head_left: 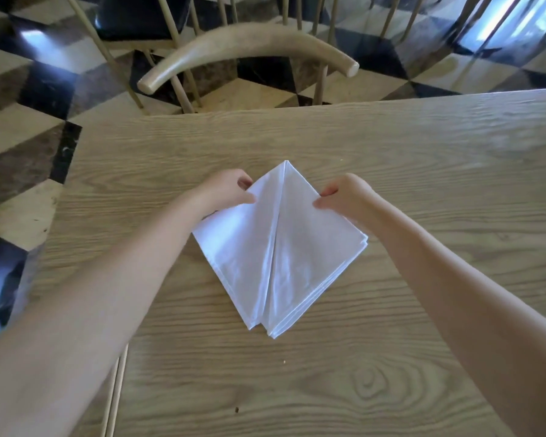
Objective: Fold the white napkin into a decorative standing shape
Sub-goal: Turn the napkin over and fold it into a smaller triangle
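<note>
Both hands, left (226, 189) and right (344, 192), pinch the napkin (278, 247) at its side edges, its centre seam (long axis) running between them toward the person.

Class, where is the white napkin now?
Head view, centre: the white napkin lies on the wooden table, its far edges pinched by the left hand and right hand.

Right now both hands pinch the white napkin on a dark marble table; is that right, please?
Not quite: the head view shows a light wood table, not dark marble. The left hand and right hand do pinch the napkin.
</note>
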Available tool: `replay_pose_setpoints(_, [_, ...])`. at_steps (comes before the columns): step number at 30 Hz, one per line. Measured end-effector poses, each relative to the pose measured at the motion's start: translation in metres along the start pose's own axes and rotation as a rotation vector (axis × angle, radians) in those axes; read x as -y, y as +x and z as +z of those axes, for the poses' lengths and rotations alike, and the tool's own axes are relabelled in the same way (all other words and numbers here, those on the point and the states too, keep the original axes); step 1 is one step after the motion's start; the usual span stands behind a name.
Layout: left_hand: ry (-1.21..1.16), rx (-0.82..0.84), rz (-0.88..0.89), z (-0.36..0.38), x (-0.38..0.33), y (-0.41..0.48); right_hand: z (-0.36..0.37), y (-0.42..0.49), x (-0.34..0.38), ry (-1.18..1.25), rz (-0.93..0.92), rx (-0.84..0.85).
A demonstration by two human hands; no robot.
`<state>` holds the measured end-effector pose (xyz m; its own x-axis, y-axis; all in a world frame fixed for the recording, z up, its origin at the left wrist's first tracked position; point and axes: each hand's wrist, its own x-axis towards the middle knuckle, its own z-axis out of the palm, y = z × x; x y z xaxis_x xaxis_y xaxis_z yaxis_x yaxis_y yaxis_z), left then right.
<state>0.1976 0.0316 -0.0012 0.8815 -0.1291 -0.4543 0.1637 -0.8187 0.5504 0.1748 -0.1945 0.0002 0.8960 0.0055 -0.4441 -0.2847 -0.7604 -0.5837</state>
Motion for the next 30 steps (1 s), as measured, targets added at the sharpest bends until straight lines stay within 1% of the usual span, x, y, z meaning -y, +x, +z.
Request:
replay_pose_setpoints(2, [0.088,0.177,0.021,-0.014,0.000,-0.003,-0.002,0.001,0.004,-0.057,0.024,0.038])
replay_pose_setpoints(4, [0.118,0.250,0.022,-0.019,0.006,-0.009,-0.002,-0.002,0.008,-0.145,0.024,0.100])
replay_pose_setpoints(6, [0.081,0.246,0.028,-0.021,0.009,-0.015,-0.006,-0.006,0.014,-0.190,0.030,0.119])
replay_pose_setpoints(9, [0.082,0.211,0.066,-0.036,-0.002,-0.024,-0.022,-0.012,0.027,-0.122,0.059,0.095])
replay_pose_setpoints(12, [0.082,0.184,0.127,-0.061,-0.024,-0.031,-0.049,-0.018,0.046,-0.052,-0.013,0.036])
replay_pose_setpoints(14, [0.038,0.134,0.169,-0.080,-0.037,-0.033,-0.068,-0.022,0.061,-0.050,-0.091,-0.034])
replay_pose_setpoints(16, [0.019,0.045,0.216,-0.099,-0.051,-0.034,-0.086,-0.024,0.073,-0.027,-0.164,-0.160])
replay_pose_setpoints(19, [0.094,-0.187,0.299,-0.120,-0.074,-0.042,-0.109,-0.032,0.088,0.022,-0.299,-0.381])
replay_pose_setpoints(23, [0.050,-0.470,0.433,-0.123,-0.086,-0.057,-0.118,-0.038,0.088,0.052,-0.513,-0.584])
replay_pose_setpoints(26, [0.102,-0.603,0.589,-0.096,-0.066,-0.060,-0.101,-0.039,0.064,0.064,-0.608,-0.626])
replay_pose_setpoints(28, [0.144,-0.614,0.640,-0.063,-0.038,-0.061,-0.078,-0.043,0.038,0.065,-0.623,-0.580])
replay_pose_setpoints(30, [0.168,-0.606,0.637,-0.024,-0.008,-0.069,-0.049,-0.051,0.009,0.046,-0.624,-0.529])
